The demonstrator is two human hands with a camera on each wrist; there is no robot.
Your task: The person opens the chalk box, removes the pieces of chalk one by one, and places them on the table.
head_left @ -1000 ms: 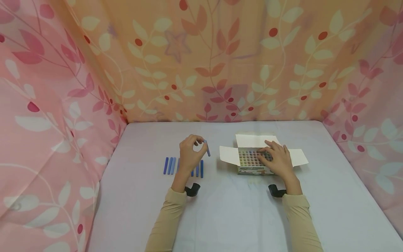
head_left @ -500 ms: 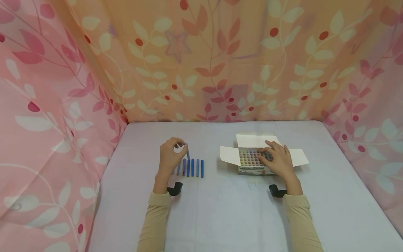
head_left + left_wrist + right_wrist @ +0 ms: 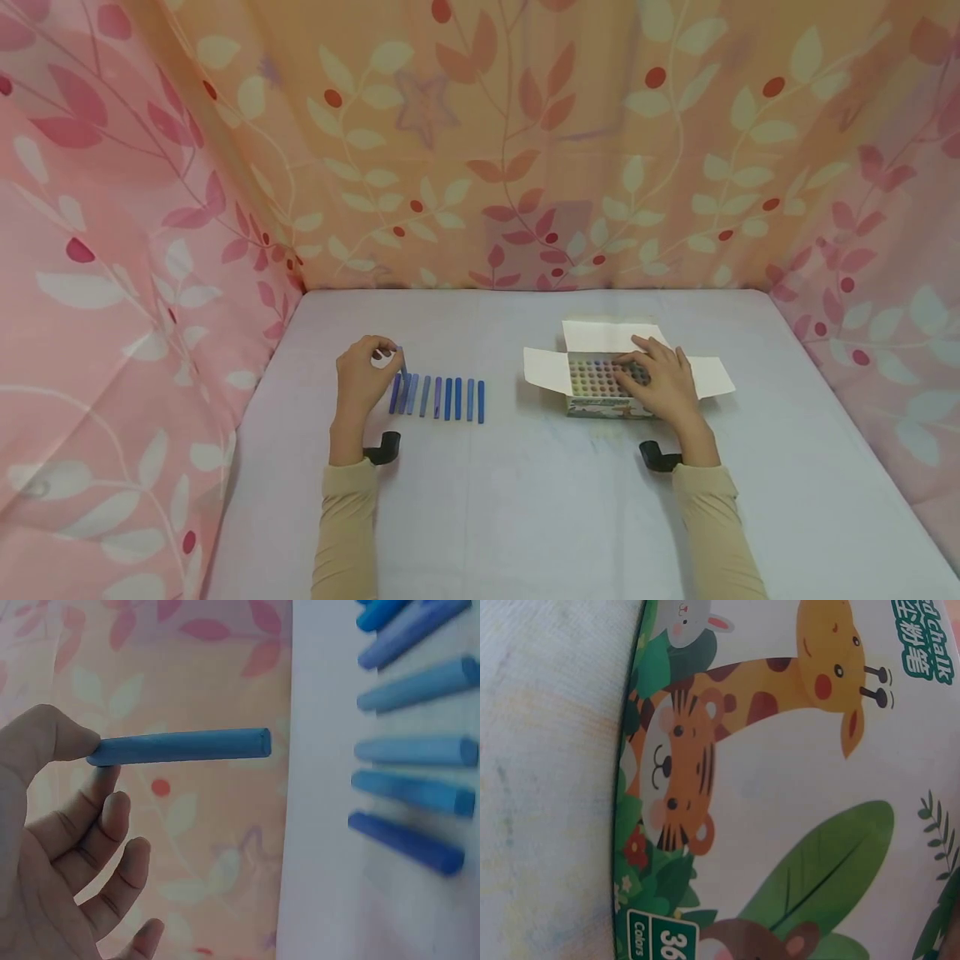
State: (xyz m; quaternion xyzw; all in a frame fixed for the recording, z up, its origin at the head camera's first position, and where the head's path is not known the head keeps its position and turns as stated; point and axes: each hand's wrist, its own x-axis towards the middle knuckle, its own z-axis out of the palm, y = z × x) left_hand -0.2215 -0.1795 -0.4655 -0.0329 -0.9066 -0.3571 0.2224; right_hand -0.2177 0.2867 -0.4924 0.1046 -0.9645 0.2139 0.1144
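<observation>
My left hand [image 3: 358,379] pinches one end of a blue chalk stick [image 3: 180,746] between thumb and forefinger, the other fingers loosely bent. It hovers over the left end of a row of blue and violet chalk sticks [image 3: 458,400] lying side by side on the table. In the left wrist view the held stick is apart from the row. To the right, an open chalk box [image 3: 600,407] is packed with upright coloured chalks [image 3: 588,377]. My right hand [image 3: 663,383] rests over its right half, with fingers spread onto the chalks; it hides those beneath.
White box flaps [image 3: 547,369] stick out to the left, right and back. Dark wrist mounts [image 3: 384,448] jut from both wrists. A white cloth covers the table [image 3: 525,517]. Patterned curtains [image 3: 480,208] enclose its back and sides.
My left hand has carried the blue chalk stick leftward across the row to its left end, uncovering the sticks on the right. The right hand has stayed on the box.
</observation>
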